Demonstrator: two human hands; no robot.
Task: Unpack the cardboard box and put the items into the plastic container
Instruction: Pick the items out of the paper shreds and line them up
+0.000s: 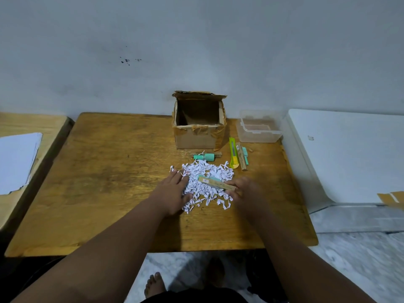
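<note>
Right hand [241,190] was pinched on one slim cardboard packet [216,184] lying on the shredded paper [206,182] at 6 o'clock of the empty cardboard box [199,123]. Looked light and stiff, best gripped by the long edges. Left hand [173,191] lay flat and spread on the shreds. One plastic container [259,130] at 3 o'clock of the box, one yellow cutter [233,152], roughly three other small items in front of them.

Wooden table [109,182] w/ open cardboard box [199,136], clear plastic container [259,133], paper shreds [207,178], yellow cutter [233,153], teal items [204,156] btwn box & shreds.
</note>
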